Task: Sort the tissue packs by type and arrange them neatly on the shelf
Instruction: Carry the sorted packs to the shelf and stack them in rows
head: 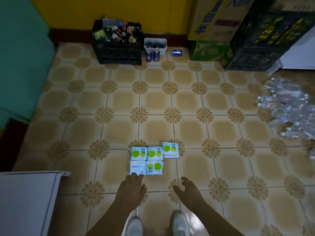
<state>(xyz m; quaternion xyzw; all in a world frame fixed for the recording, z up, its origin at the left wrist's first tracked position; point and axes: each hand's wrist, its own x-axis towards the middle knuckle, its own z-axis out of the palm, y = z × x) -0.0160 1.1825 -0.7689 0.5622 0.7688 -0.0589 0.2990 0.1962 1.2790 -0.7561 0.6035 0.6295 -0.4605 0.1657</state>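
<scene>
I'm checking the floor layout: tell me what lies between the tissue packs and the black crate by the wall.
Only bare tiled floor lies between the tissue packs and the black crate, as the head view shows.

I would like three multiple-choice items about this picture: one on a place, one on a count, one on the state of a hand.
1. Where do the tissue packs lie?
A. on the tiled floor
B. in the black crate
C. on a shelf

2. How many packs show green circles on top?
A. two
B. four
C. six

3. What does the left hand do?
A. grips a bottle
B. lifts a pack
C. touches the ZERO pack with its fingertips

Answers:
1. A, the packs rest on the floor tiles.
2. B, only the ZERO pack shows no circles.
3. C, its fingers reach that pack's near edge; the right hand holds nothing.
</scene>
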